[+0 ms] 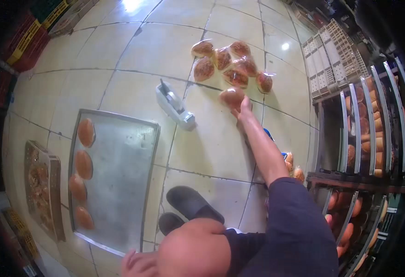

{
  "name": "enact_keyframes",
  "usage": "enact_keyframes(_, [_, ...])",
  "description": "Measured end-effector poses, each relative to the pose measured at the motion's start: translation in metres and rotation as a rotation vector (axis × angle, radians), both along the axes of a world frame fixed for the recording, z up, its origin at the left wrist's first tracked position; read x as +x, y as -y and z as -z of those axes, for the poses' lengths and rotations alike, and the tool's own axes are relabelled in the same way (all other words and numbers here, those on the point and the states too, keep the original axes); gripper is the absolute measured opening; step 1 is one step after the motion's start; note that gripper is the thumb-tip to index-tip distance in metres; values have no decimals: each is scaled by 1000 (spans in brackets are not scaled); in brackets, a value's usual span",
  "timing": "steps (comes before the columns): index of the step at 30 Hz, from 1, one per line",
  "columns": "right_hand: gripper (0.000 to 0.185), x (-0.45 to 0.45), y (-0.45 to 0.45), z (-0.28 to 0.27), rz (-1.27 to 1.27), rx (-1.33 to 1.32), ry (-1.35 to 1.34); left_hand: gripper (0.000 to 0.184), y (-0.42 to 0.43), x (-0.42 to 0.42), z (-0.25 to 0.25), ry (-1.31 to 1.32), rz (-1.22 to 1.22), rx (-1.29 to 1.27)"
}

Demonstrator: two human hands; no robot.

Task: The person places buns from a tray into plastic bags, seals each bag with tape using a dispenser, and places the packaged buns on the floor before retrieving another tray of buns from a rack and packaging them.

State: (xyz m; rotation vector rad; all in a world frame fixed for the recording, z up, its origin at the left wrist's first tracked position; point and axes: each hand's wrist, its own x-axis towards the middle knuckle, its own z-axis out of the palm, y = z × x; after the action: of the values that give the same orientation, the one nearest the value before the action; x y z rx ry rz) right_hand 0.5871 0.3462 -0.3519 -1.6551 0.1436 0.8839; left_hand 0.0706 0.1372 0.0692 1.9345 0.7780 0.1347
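A golden-brown bread bun [232, 98] is in the grip of my right hand [244, 110], its thumb lying along the bun's near side. Whether the bun is wrapped cannot be made out. Just beyond it, several buns in clear plastic bags [235, 77] lie grouped on the tiled floor. To the left of these stands a white tape dispenser [175, 105]. My left hand [140, 265] is low in view beside my bent knee, close to the near edge of a metal tray [119, 175]; its fingers are loosely apart with nothing visible in them. Several unwrapped buns [83, 165] line the tray's left side.
On the right stands a rack [364, 124] with trays of bread, and a white plastic crate [334, 60] is behind it. More buns [289, 162] lie beside my right arm. A shallow box [43, 184] is left of the tray. Stacked crates [27, 41] stand far left.
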Motion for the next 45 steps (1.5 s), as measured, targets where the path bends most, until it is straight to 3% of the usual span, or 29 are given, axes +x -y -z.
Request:
enact_keyframes(1, [41,8,-15,12,61,21,6,33,1,14,-18,-164,3,131])
enact_keyframes(6, [38,25,-61,34,270,353,-50,30,58,-28,16,-26,263,312])
enact_keyframes(7, [34,23,-61,33,180,266,42,30,61,-25,13,-29,255,317])
enact_keyframes(9, [23,10,-35,21,-73,200,83,24,75,-9,4,12,-192,50])
enact_keyframes(10, [23,-24,-17,-20,-80,220,83,21,83,2,-1,40,-414,-71])
enact_keyframes(12, [18,-114,36,-118,-467,456,55,16,101,21,-13,114,-853,-321])
enact_keyframes(13, [25,-151,66,-178,-705,578,-53,14,109,25,-17,160,-1068,-451])
enact_keyframes(14, [21,-182,96,-243,-1015,660,-48,14,111,20,-8,166,-1067,-442])
enact_keyframes(16, [18,-233,146,-328,-1561,913,142,15,110,6,27,-108,-475,766])
enact_keyframes(18, [21,-275,170,-378,-1690,1482,690,15,117,10,22,-123,-529,748])
enact_keyframes(19, [24,-283,184,-392,-1531,1504,871,15,117,13,20,-140,-581,720])
enact_keyframes(21, [22,-296,191,-389,-1929,1463,961,16,116,15,13,-172,-685,661])
enact_keyframes(26, [17,-304,194,-400,-2001,1670,883,8,132,28,-4,-92,-935,500])
enact_keyframes(29, [20,-304,195,-416,-2186,1709,578,36,151,11,6,1,-1011,355])
enact_keyframes(31, [33,-289,189,-428,-2077,1474,768,29,129,37,-15,585,-1360,248])
enact_keyframes(33, [43,-276,185,-462,-2135,1034,758,31,114,26,12,900,-1259,-86])
enact_keyframes(37, [49,-304,171,-458,-2197,878,807,27,112,1,17,684,-1120,-170])
enact_keyframes(42, [52,-303,139,-461,-2353,1171,591,17,98,8,6,792,-1206,-14])
enact_keyframes(45, [49,-323,72,-409,-2358,1056,8,12,56,-4,38,745,-1245,-51])
